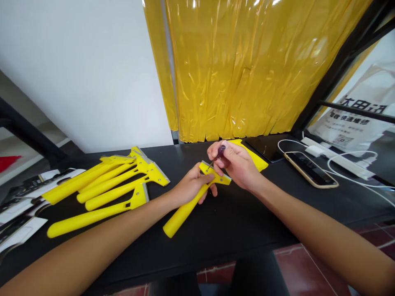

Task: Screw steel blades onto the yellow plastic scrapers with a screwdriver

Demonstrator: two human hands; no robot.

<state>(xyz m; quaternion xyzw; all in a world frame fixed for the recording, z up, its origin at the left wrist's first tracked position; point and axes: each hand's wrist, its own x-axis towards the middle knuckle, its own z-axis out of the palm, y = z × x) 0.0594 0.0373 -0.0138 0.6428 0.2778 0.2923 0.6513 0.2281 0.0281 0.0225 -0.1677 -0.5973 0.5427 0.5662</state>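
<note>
My left hand [193,183] is closed around the head end of a yellow scraper [184,212], whose handle points down toward the table's front edge. In my right hand [239,162] is a small screwdriver [221,150] with a dark purple handle, pinched in the fingers. Its thin shaft slants down to the scraper's head, at or close to a screw there; exact contact is too small to tell. To the left of my left hand lie several more yellow scrapers [112,185] with metal blades, some stacked over each other.
Packaging cards [23,234] lie at the far left of the black table [234,224]. Behind my right hand are a yellow sheet [257,157] and a dark tablet [265,149]. A phone [310,168], white cables and a power strip [342,158] are at the right.
</note>
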